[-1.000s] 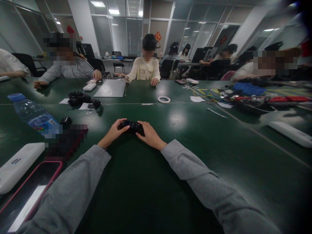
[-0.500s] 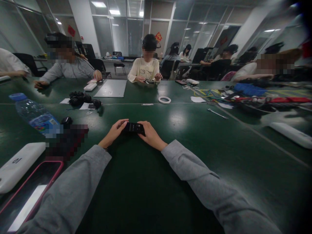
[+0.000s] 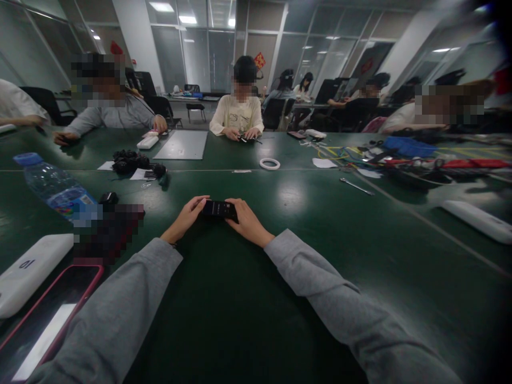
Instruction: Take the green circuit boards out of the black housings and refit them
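Note:
Both of my hands hold a dark phone [image 3: 216,209] sideways, low over the green table. Small pale marks show on its black screen, too fine to read. At its left end my left hand [image 3: 189,215] is closed, thumb on the near face and fingers behind. Gripping the right end, my right hand [image 3: 245,220] has its thumb over the screen's edge. The fingers behind the phone are partly hidden. Grey sleeves cover both forearms.
To the left are a water bottle [image 3: 60,186], a white power bank [image 3: 34,272] and a red-rimmed phone [image 3: 52,320]. Farther off lie black gear [image 3: 134,161], a tape roll [image 3: 269,164], a wrench [image 3: 357,186] and tangled cables [image 3: 348,154]. People sit across the table [image 3: 304,250].
My left hand has shifted very slightly left along the phone; my right hand stays put. Across the table, a person's hands have come together over a small dark object.

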Motion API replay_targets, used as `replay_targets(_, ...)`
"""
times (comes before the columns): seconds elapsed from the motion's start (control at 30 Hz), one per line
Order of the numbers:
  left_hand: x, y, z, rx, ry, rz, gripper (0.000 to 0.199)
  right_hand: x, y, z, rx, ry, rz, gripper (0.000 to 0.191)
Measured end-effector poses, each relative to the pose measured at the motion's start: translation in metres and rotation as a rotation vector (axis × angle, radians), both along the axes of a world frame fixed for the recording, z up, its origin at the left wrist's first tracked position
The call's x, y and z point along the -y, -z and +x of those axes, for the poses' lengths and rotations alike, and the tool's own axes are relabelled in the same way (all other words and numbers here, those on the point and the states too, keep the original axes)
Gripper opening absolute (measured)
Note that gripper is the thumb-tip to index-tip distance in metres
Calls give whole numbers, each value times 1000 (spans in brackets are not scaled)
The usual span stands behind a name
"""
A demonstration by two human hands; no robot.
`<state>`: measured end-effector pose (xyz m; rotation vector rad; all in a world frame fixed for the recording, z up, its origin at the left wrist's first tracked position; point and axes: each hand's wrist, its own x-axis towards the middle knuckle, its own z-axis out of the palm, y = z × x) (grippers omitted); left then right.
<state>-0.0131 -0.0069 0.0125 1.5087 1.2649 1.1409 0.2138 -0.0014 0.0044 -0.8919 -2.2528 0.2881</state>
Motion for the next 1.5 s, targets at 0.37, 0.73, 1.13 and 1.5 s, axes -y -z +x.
replay_targets(0.37, -6, 7, -1, 64, -47, 1, 47, -4, 4, -2, -12, 37, -2, 48)
replay_targets(0.73, -13, 17, -1, 242, -60, -17, 50, 3, -4, -3, -72, 38, 33, 47)
replay_targets(1.13, -4, 5, 0, 55, 37, -2, 64, -24, 14, 13, -512, 512, -46, 46)
replay_targets(1.5, -4, 6, -4, 37, 130, 42, 59, -35, 27, 16, -383, 522, -151, 45)
